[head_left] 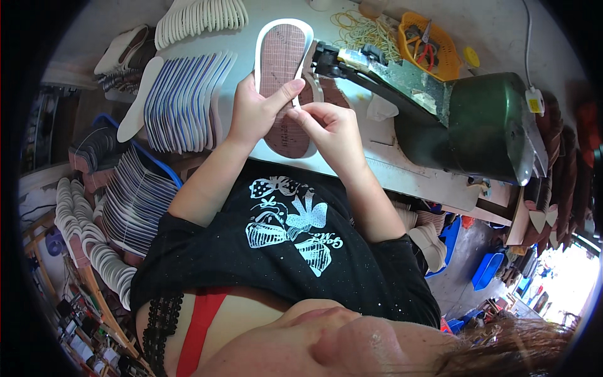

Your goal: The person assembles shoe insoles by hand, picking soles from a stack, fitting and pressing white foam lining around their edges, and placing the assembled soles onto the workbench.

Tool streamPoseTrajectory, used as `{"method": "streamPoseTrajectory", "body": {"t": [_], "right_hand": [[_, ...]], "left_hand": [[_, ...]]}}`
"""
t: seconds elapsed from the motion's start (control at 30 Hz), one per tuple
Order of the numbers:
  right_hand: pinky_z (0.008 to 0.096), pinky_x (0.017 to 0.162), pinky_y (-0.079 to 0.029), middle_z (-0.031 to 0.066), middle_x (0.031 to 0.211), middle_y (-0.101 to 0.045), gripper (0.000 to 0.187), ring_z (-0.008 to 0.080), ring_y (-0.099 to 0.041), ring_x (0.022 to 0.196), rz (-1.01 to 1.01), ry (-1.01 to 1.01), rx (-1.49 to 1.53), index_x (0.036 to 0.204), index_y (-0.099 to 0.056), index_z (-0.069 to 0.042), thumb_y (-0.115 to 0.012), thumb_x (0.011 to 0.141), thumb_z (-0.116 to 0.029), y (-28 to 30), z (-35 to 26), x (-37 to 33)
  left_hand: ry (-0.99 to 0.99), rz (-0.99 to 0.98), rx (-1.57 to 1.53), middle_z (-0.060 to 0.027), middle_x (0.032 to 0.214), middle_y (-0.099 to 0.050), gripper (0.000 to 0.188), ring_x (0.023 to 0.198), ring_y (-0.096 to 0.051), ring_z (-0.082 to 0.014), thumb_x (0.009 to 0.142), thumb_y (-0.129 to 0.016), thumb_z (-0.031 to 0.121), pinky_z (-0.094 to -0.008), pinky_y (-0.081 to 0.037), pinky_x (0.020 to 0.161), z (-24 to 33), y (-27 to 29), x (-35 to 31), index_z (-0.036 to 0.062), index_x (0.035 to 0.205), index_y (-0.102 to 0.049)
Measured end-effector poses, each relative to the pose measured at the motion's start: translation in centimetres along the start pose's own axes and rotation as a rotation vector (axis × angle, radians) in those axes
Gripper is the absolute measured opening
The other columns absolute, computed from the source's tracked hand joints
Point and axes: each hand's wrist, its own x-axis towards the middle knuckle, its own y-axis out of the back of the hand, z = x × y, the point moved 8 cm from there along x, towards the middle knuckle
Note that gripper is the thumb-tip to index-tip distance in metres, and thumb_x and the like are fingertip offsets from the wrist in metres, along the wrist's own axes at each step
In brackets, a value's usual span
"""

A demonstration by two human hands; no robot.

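Note:
A brown woven-patterned insole (pixel 282 56) stands toe outward in front of me, with a white band (pixel 286 24) around its far edge. My left hand (pixel 262 105) grips the insole's left side, thumb pressed across its top. My right hand (pixel 328 129) is closed in a pinch at the insole's right edge, where the band seems to end between thumb and finger. The fingertips partly hide that spot. Beyond the right hand lies another brown insole piece (pixel 335 93), beside the black head (pixel 326 60) of a green sewing machine (pixel 461 122).
White and blue insole blanks (pixel 185 103) stand in a row at left, with white ones (pixel 201 22) behind. More stacked soles (pixel 135 201) sit lower left. A yellow basket (pixel 443 53) holding red-handled pliers (pixel 427 55) and tangled yellowish cord (pixel 364 34) lie at the back.

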Motion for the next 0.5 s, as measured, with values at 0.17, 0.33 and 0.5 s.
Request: {"method": "streamPoseTrajectory", "body": {"t": [0.17,0.33,0.5], "right_hand": [[0.0194,0.06,-0.042,-0.0032,0.076,-0.061,0.025,0.0026,-0.05,0.069,-0.144,-0.148,0.561,0.095,-0.064,0.004,-0.059,0.091,-0.02,-0.2,1.8,-1.1],[0.0186,0.064,-0.043,-0.0015,0.081,-0.062,0.022,0.0027,-0.053,0.071,0.031,-0.105,0.654,0.097,-0.064,0.004,-0.06,0.09,-0.017,2.0,2.4,-0.1],[0.0217,0.066,-0.047,0.0051,0.086,-0.065,0.022,0.007,-0.058,0.072,0.085,-0.163,0.894,0.096,-0.063,0.005,-0.058,0.09,-0.015,3.6,2.9,0.9]], "left_hand": [[0.171,-0.108,-0.344,-0.0044,0.088,-0.063,0.024,0.075,-0.059,-0.009,0.084,-0.065,0.016,-0.023,-0.048,0.068,-0.7,-1.1,3.4,-0.0008,0.1,-0.06],[0.141,-0.176,-0.219,-0.0057,0.087,-0.062,0.025,0.073,-0.06,-0.011,0.084,-0.063,0.016,-0.0248,-0.049,0.068,0.8,-3.8,7.2,-0.0022,0.1,-0.059],[0.284,-0.307,-0.13,-0.0091,0.089,-0.065,0.027,0.076,-0.063,-0.0132,0.084,-0.061,0.019,-0.0262,-0.051,0.067,-1.6,-6.4,10.0,-0.0034,0.1,-0.061]]}}
